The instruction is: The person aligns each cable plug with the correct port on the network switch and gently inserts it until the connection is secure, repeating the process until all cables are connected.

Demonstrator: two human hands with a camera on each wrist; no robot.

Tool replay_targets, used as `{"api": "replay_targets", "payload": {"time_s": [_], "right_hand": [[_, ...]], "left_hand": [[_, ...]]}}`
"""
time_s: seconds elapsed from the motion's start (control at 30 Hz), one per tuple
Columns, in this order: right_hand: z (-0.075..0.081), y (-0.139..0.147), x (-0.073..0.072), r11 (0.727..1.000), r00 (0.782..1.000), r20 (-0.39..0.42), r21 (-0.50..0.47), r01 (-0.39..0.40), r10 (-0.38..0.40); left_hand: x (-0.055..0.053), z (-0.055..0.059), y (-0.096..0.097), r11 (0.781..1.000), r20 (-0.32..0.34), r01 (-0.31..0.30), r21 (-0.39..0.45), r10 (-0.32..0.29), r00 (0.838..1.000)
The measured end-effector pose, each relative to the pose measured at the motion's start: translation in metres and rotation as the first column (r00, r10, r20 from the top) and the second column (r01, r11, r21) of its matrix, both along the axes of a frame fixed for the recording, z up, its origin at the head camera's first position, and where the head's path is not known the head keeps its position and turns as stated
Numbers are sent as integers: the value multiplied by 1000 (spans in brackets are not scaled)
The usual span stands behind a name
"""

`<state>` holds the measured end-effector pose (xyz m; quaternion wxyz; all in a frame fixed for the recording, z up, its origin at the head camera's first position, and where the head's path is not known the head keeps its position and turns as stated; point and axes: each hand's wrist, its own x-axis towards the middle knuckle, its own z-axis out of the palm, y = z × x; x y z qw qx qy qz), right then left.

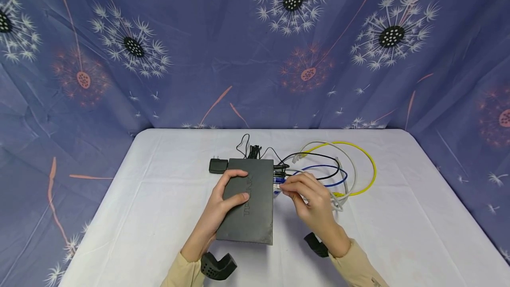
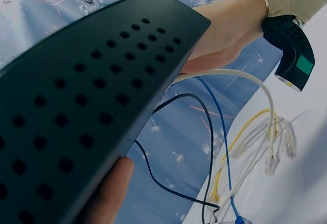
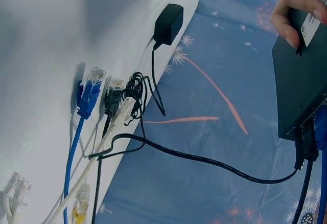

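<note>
A black TP-LINK network switch [image 1: 256, 216] is held above the table by my left hand [image 1: 223, 198], thumb and a finger on its top, other fingers underneath. Perforations mark the switch's side [image 2: 97, 83] in the left wrist view. My right hand [image 1: 312, 196] pinches a white network cable plug [image 1: 276, 187] right at the port edge. Beside it a blue plug [image 3: 321, 124] and a black plug [image 3: 307, 144] sit in ports. From the right hand's fingers a white cable [image 2: 255, 80] arcs down in the left wrist view; the fingertips are hidden there.
Behind the switch lie a black power adapter [image 1: 218, 165] and its bundled cord [image 1: 254, 152]. Loops of yellow cable [image 1: 373, 167], white cable and blue cable [image 1: 345, 174] spread to the right. Several loose cable ends, including a blue plug [image 3: 89, 96], lie on the white-covered table [image 1: 139, 216].
</note>
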<state>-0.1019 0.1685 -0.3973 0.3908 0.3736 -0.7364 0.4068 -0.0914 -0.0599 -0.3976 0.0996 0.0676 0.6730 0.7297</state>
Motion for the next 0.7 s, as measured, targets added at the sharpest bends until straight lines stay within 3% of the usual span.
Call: {"api": "replay_targets", "payload": {"time_s": [0.3, 0.7], "right_hand": [[0, -1, -2, 1000, 1000, -2, 1, -16, 16], [-8, -2, -4, 999, 1000, 16, 47, -4, 3]], "left_hand": [[0, -1, 0, 999, 23, 7, 32, -8, 1000], [-1, -6, -2, 997, 22, -57, 45, 56, 998]]}}
